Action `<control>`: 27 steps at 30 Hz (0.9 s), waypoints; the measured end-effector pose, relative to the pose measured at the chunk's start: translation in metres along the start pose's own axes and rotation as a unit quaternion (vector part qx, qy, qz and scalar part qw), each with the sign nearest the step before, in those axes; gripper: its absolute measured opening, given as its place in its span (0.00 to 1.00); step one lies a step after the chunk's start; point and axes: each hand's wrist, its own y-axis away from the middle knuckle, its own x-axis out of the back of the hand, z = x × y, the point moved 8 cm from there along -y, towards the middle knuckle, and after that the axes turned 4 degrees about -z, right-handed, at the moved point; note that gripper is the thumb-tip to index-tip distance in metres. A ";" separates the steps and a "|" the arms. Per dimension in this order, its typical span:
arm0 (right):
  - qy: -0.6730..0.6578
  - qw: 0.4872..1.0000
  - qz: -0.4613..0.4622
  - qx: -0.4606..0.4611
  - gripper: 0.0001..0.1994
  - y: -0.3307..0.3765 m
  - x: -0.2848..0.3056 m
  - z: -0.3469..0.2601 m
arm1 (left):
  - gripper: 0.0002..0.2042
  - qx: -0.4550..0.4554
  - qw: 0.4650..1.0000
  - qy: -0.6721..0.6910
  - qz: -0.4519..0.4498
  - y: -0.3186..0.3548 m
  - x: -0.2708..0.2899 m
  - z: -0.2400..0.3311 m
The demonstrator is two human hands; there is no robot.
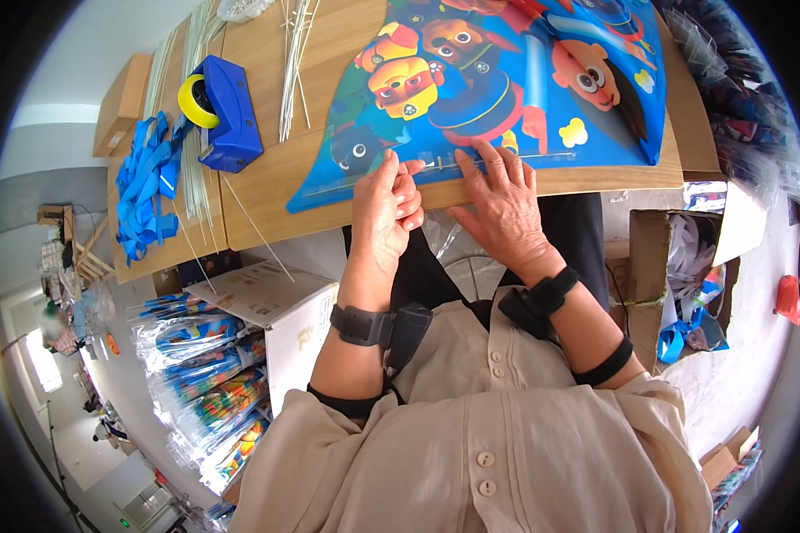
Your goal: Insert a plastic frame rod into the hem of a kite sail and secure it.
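A blue kite sail (471, 98) printed with cartoon characters lies over the front of the wooden table. Along its near edge runs a thin rod (542, 157) under a clear strip. My left hand (387, 209) is at that edge, its fingers curled and drawn together; whatever they pinch is too small to make out. To its right, my right hand (504, 200) rests palm down on the edge, fingers stretched out on the sail and thumb apart. A short gap along the rod separates the hands.
On the table (271, 178) at left stand a blue tape dispenser (236, 115), a pile of blue ribbon (147, 191) and bundles of thin white sticks (298, 67). Some sticks overhang the front edge. Below are a carton of bagged goods (284, 311) and an open carton (646, 266).
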 end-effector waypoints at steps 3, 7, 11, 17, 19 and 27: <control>-0.023 1.000 0.013 -0.006 0.34 0.000 0.001 0.002 | 0.22 -0.002 1.000 -0.009 0.010 0.000 0.002 -0.002; -0.066 0.997 0.033 -0.001 0.30 0.001 0.004 0.004 | 0.24 -0.005 1.000 -0.017 0.019 0.001 0.004 -0.006; -0.095 0.995 0.041 0.010 0.24 0.000 0.007 0.002 | 0.24 -0.005 0.999 -0.019 0.026 0.002 0.004 -0.007; -0.084 0.995 0.036 0.035 0.22 -0.001 0.006 -0.005 | 0.23 -0.021 0.999 -0.036 0.034 0.003 0.004 -0.005; -0.079 0.996 0.032 0.033 0.22 -0.002 0.005 -0.006 | 0.22 -0.024 0.998 -0.038 0.037 0.003 0.004 -0.005; -0.021 0.999 -0.006 0.042 0.24 0.000 -0.001 -0.011 | 0.21 -0.043 0.997 -0.055 0.037 0.004 0.005 -0.007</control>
